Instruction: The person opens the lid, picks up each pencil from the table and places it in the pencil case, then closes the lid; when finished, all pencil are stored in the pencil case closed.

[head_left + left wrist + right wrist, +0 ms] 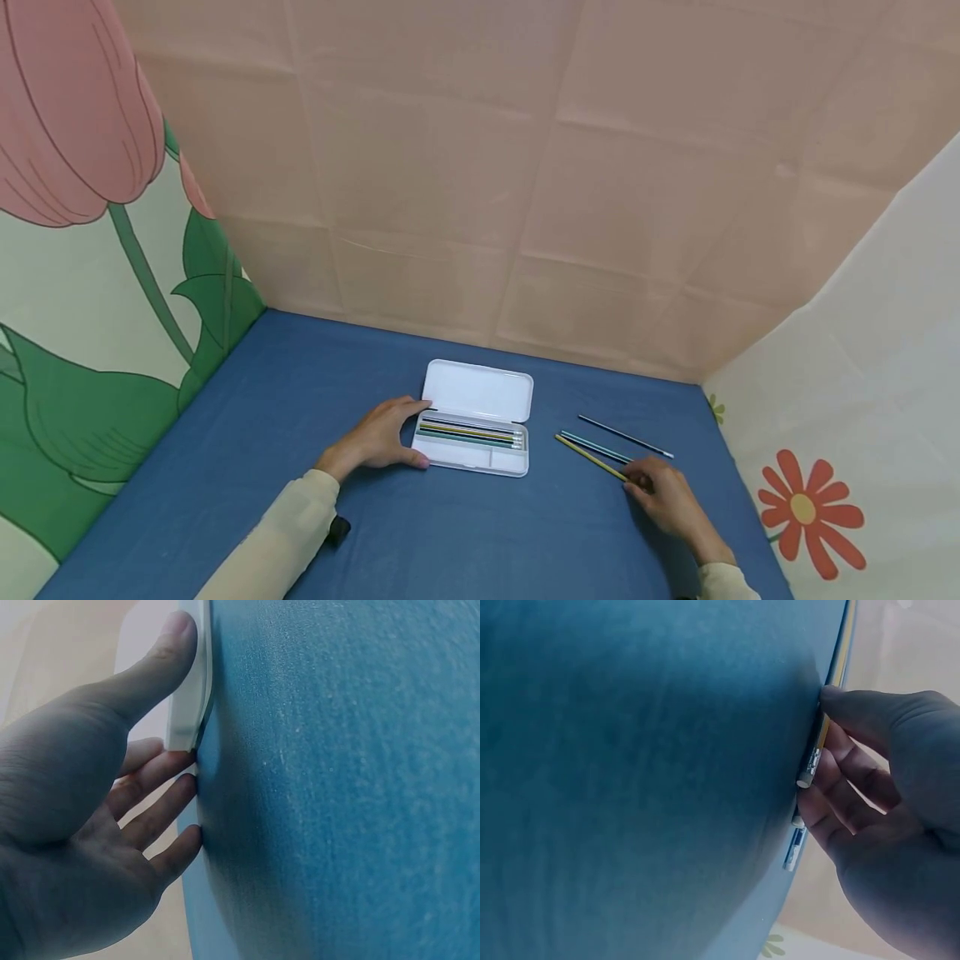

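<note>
A white pencil case (453, 455) lies with its lid (477, 390) folded back, and several pencils (468, 431) lie in its rear section. My left hand (384, 435) holds the case's left end, thumb at the near corner and index finger by the hinge. In the left wrist view the thumb touches the case wall (187, 712). To the right, my right hand (666, 500) pinches a yellow pencil (588, 456) near its eraser end (805, 781). Close behind it lies a teal pencil (592, 444), partly covered by the hand. A dark pencil (626, 437) rests farther back, apart from the hand.
Blue cloth (480, 533) covers the table. A beige sheet (450, 183) rises along the back edge. Flower-printed cloth (150, 400) stands at the left, and a white cloth with a red flower (802, 508) at the right.
</note>
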Tool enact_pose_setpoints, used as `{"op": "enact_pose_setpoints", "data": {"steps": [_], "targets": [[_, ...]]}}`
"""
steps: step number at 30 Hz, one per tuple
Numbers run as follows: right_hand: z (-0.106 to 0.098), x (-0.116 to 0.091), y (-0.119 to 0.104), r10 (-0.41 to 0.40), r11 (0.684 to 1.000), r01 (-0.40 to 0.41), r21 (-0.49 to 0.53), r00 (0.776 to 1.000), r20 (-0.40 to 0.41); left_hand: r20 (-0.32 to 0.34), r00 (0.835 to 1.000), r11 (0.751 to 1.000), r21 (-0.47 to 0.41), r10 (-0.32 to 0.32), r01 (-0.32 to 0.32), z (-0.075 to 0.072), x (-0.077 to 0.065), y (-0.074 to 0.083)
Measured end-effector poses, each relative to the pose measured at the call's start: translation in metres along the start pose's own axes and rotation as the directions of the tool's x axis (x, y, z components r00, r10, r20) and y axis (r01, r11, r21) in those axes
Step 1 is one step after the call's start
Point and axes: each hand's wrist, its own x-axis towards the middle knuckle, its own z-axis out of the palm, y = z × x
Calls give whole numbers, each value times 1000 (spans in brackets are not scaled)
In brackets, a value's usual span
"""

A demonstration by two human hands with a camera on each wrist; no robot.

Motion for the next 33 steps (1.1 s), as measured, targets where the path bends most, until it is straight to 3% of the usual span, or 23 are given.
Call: {"op": "enact_pose_setpoints", "data": {"steps": [6,19,28,33], "targets": [[0,0,-1,54,998,-55,7,997,48,-2,1000,1000,-10,5,-5,-1,-1,1],[-5,0,-9,52,998,-53,36,998,39,-6,1000,1000,-12,18,-18,-1,0,2],[-11,7,-25,-79,996,81,45,996,-49,-9,1000,1000,-5,21,-22,-2,-1,3],[-11,14,-37,-115,991,118,56,992,-55,-5,1000,1000,-9,12,-12,-2,-1,4]]}}
